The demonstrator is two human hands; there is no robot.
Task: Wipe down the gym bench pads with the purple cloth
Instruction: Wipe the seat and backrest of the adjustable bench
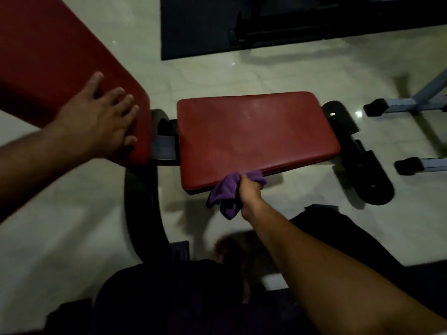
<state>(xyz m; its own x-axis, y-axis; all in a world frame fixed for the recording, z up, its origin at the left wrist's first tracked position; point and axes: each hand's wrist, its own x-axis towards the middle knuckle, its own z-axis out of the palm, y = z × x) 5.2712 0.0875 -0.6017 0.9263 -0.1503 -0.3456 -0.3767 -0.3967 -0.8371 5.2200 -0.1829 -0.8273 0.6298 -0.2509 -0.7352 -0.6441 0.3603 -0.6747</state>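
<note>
The left hand (96, 122) lies flat on the lower end of the tilted red back pad (48, 56), fingers straight and spread, the thumb hooked over the pad's near edge, with the forearm coming in from the left side of the view. The right hand (249, 192) reaches forward from the lower right with the arm nearly straight; its fingers are curled tight round the bunched purple cloth (225, 194), which it presses against the near side edge of the red seat pad (254, 134), toward the middle of that edge. Loose folds of the cloth hang below the fist. The seat pad lies flat and its top shows a dull sheen. Between the two pads is a narrow gap where the black frame (142, 201) and a grey hinge plate (164, 146) of the bench show. The frame curves down to a pale glossy tiled floor (278, 73). A black foot bracket (362, 170) juts out beyond the seat's far end. Farther right stand grey legs with black end caps (411, 165) of another piece of equipment, and a dark floor mat (205, 32) lies beyond the bench. Open floor lies along the seat's far side and near side. The room is dim.
</note>
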